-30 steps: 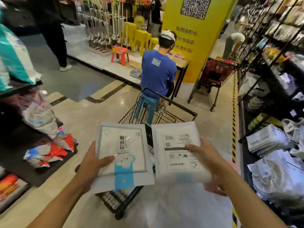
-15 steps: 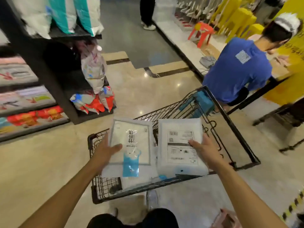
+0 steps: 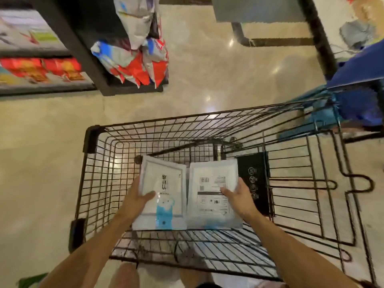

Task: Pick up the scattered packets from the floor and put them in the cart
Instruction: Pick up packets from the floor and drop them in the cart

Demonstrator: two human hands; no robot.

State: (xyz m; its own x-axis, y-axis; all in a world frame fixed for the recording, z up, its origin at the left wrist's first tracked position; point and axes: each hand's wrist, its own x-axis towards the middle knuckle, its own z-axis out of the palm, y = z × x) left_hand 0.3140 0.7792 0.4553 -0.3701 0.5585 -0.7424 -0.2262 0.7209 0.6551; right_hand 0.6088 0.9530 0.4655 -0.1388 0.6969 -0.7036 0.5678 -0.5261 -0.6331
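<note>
A black wire shopping cart (image 3: 91,138) fills the lower middle of the head view, seen from above. My left hand (image 3: 136,197) grips a white packet with a blue bear print (image 3: 166,192) by its left edge. My right hand (image 3: 239,194) grips a second white packet (image 3: 209,200), its printed label side up, by its right edge. Both packets lie side by side, low inside the cart basket, over its wire floor. Whether they touch the floor I cannot tell.
A black shelf unit (image 3: 87,59) with red, blue and white bags (image 3: 135,65) stands at the upper left. A person in blue (image 3: 361,88) sits just past the cart's right end. Beige tiled floor (image 3: 207,69) lies beyond the cart. The cart's folding seat flap (image 3: 254,183) is right of my right hand.
My view has tipped down over the cart. Both hands have lowered the two packets from above the rim down into the basket.
</note>
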